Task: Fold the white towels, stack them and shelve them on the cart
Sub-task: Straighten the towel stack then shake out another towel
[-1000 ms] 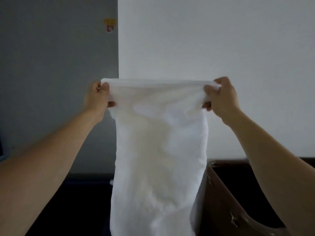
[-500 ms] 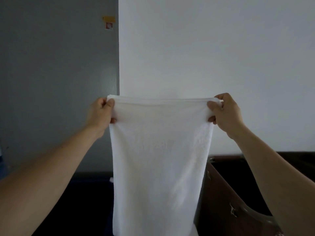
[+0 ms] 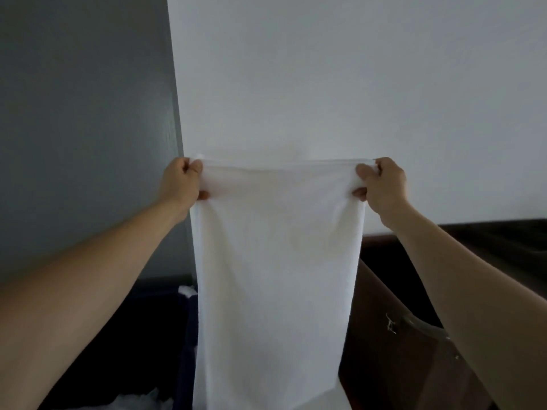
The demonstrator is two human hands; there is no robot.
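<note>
towel hangs between hands | left hand, right hand grip top corners

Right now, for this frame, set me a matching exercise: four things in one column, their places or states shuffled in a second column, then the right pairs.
Things:
1. left hand
2. right hand
3. white towel
4. grey wall

Places or states:
a. hangs down flat from its top edge
b. fills the upper left of the view
c. grips the towel's top right corner
d. grips the towel's top left corner

Pairs: 1-d; 2-c; 3-a; 4-b
</note>
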